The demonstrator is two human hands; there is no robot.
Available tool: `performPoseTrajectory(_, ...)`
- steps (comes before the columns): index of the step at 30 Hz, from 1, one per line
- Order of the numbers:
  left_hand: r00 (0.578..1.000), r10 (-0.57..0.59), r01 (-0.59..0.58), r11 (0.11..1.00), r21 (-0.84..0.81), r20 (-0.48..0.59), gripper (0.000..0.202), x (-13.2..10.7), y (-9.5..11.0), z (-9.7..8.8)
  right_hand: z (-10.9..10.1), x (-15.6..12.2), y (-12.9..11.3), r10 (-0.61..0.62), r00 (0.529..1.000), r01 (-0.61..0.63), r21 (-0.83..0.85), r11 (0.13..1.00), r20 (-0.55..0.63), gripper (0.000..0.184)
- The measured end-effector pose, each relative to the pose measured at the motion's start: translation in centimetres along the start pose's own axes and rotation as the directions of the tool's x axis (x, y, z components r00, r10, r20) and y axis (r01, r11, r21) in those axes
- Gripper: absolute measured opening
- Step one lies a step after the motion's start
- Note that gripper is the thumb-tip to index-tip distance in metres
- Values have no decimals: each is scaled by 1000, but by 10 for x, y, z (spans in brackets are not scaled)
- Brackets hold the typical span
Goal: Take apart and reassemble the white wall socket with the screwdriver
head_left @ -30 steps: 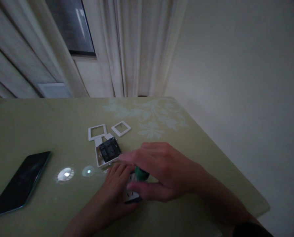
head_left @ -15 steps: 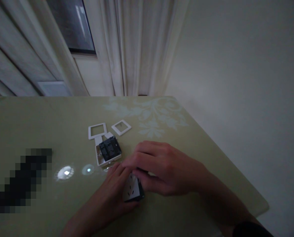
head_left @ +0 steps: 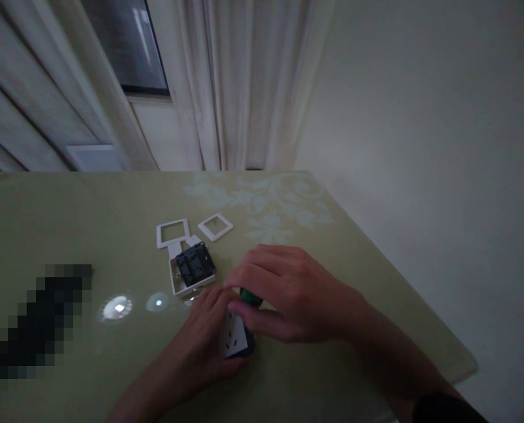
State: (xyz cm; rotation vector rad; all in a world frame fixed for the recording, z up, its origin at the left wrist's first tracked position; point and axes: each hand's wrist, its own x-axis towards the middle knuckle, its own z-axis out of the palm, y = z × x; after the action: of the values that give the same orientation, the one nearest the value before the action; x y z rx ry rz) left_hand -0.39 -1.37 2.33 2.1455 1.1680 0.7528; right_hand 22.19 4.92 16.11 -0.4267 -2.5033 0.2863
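My left hand (head_left: 202, 338) lies on the table with its fingers closed round a white socket faceplate (head_left: 234, 336), holding it tilted. My right hand (head_left: 288, 294) is curled over it from the right, fingers wrapped round a green-handled tool (head_left: 249, 296) whose tip is hidden. Just beyond the hands lies an opened white switch housing with a black insert (head_left: 192, 268). Two white square frames (head_left: 173, 233) (head_left: 216, 227) rest further back.
The green table (head_left: 68, 223) carries a pale leaf pattern at its far right corner. A dark flat object, pixelated, lies at the left (head_left: 37, 323). Two bright light reflections (head_left: 117, 307) show on the tabletop. Curtains hang behind; the table's right edge drops to the floor.
My right hand has shifted a little, so the green handle shows again between its fingers. The faceplate stays tilted under my left hand.
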Motion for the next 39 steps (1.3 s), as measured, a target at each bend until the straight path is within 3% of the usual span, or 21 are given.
performPoseTrajectory(2, 1000, -7, 7, 1000, -8, -19, 73, 1, 2, -2, 0, 0, 0, -5, 1000, 5, 5, 1000, -27, 10)
performPoseTrajectory(8, 999, -27, 25, 996, -89, -18, 64, 1, 7, -11, -3, -1, -1, -19, 987, 43, 150, 988, -158, 26)
performPoseTrajectory(14, 997, -68, 65, 990, -126, -22, 63, 0, 4, -14, -3, -3, 1, 60, 959, -15, 162, 987, -278, 35)
performPoseTrajectory(20, 996, -13, 7, 998, -54, -93, 76, 2, 1, -15, -5, -3, 2, 116, 951, -65, 180, 981, -286, 39)
performPoseTrajectory(28, 997, -9, 6, 999, -33, -76, 72, 2, 3, -15, -5, -3, 1, 113, 949, -56, 195, 979, -294, 42)
performPoseTrajectory(39, 998, 4, -5, 1000, -15, -61, 84, 2, -2, -10, -7, -4, 1, 125, 936, -73, 166, 983, -329, 43)
